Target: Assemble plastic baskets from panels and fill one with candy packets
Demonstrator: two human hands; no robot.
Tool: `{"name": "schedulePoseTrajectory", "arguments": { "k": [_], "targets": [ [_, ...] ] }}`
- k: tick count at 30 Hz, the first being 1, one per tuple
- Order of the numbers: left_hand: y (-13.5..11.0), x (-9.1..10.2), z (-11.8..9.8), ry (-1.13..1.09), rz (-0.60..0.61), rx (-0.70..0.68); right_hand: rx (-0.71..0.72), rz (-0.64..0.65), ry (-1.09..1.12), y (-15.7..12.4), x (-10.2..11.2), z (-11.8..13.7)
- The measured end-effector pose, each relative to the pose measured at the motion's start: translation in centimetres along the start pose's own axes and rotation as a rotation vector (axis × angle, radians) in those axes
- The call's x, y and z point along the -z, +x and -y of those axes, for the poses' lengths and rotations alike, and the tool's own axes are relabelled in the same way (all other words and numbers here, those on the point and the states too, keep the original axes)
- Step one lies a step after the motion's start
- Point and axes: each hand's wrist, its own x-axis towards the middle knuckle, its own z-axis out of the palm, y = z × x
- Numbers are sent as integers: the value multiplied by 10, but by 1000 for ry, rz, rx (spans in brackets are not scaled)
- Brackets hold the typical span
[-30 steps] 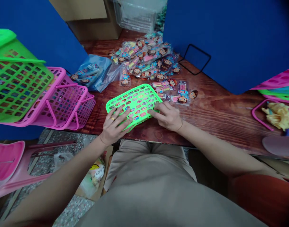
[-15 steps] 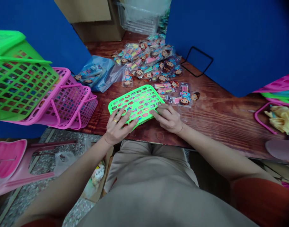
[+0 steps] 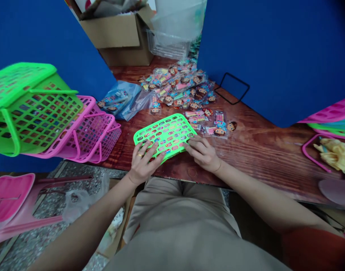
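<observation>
Resting apart, neither clamped, the left hand (image 3: 145,161) and right hand (image 3: 203,153) lie spread on a green plastic grid (image 3: 165,137) near the edge of the wooden bench (image 3: 263,158); it looks light and stiff, best taken by its rim.

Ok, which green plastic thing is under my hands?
The flat lime-green perforated panel under your left hand and right hand, not the deep-sided green basket at far left.
</observation>
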Motion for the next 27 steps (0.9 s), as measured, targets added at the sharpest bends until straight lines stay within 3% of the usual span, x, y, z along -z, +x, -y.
{"name": "schedulePoseTrajectory", "arguments": {
  "k": [5, 8, 12, 16, 19, 24, 27],
  "targets": [
    [4, 13, 1, -64, 94, 25, -90, 35, 117, 17, 16, 6],
    [8, 21, 0, -115, 155, 40, -259, 62, 116, 33, 21, 5],
    [19, 26, -5, -158, 111, 101, -504, 70, -24, 54, 13, 1],
    [40, 29, -9, -111, 95, 164, -495, 204, -206, 64, 6, 1],
    [59, 30, -6, -52, 175, 158, -506, 232, -267, 62, 5, -2],
    [81, 17, 1, 23, 322, 158, -562, 276, -80, 49, 3, -10],
    [85, 8, 4, -7, 406, 206, -629, 218, 46, 44, 2, -13]
  ]
}}
